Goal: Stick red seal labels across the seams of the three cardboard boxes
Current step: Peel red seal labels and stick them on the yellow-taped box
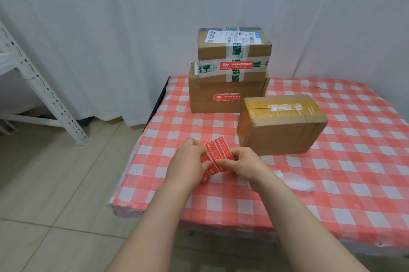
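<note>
**Label Sheet Held Ahead of the Unsealed Box**

The sheet of red seal labels [218, 154] is held just above the bench [221, 201] between both hands. Its left edge is pinched by the curled fingers of the left hand [190, 159]. Its right edge is gripped between thumb and fingers of the right hand [245, 165]. The long axis of the strips runs from near left to far right.

Behind the hands, two stacked boxes [228, 90] are set against the curtain [110, 28], and two red labels are visible on them. The third box [281, 130] lies beyond and to the right of the fingers, nearer the right hand, and shows no red label. Its taped top seam [285, 107] runs left to right, so only a slight turn of a peeled label is judged necessary to cross it.

A white perforated rack [44, 94] stands at far left on the pale tiled floor [55, 172]. The bench is covered with a red-and-white check cloth, and white scraps [294, 180] lie on it just right of the right hand.
</note>
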